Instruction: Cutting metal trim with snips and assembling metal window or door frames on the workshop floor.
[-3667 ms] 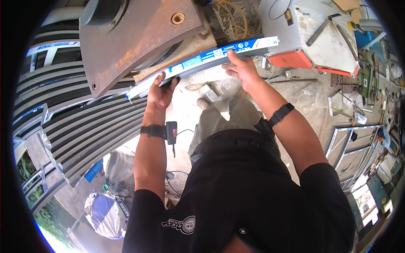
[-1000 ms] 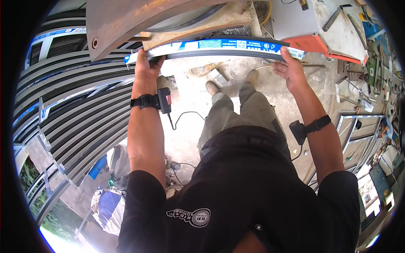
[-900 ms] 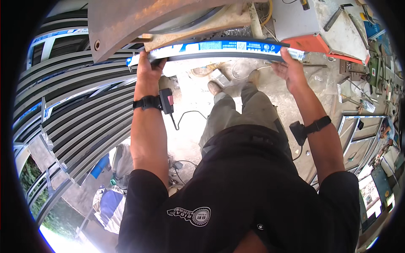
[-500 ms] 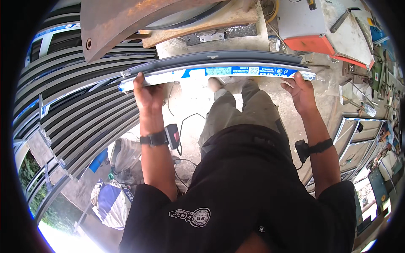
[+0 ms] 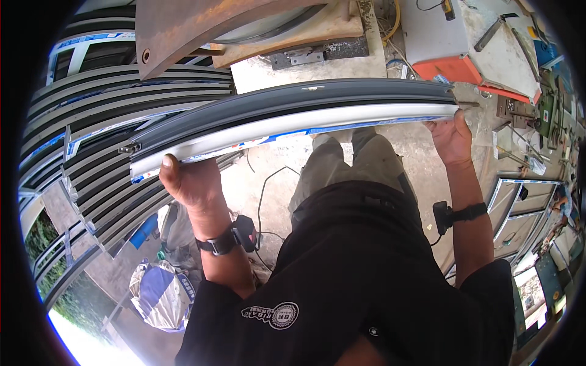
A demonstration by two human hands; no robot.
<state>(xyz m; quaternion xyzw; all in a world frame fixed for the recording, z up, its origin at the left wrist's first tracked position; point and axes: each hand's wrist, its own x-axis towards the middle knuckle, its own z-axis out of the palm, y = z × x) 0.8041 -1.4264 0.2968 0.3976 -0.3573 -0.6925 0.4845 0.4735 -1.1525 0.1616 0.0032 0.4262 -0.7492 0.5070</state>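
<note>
Across the front of me I hold a long metal profile (image 5: 293, 97), dark grey with a groove along its upper side and a white face edged by blue-and-white film. Near its left end, my left hand (image 5: 194, 180) grips it with the thumb on the white face and the fingers underneath, largely hidden. At the other end my right hand (image 5: 452, 137) is closed on it, thumb up along the end. A small metal fitting (image 5: 130, 148) sticks out of the profile's left tip. The bar tilts slightly, its left end lower and nearer me.
A rusty curved machine arm (image 5: 201, 30) stands ahead over a metal base plate (image 5: 317, 53). At left lies a stack of long grey profiles (image 5: 104, 155). A white-and-orange cabinet (image 5: 448, 66) is at the far right, with framed panels (image 5: 519, 198) below it. A sack (image 5: 160, 293) sits low left.
The profile's left end has come nearer and further left with my left hand. The bar has rolled, showing more grooved dark side and less printed film. My right hand has shifted slightly right.
</note>
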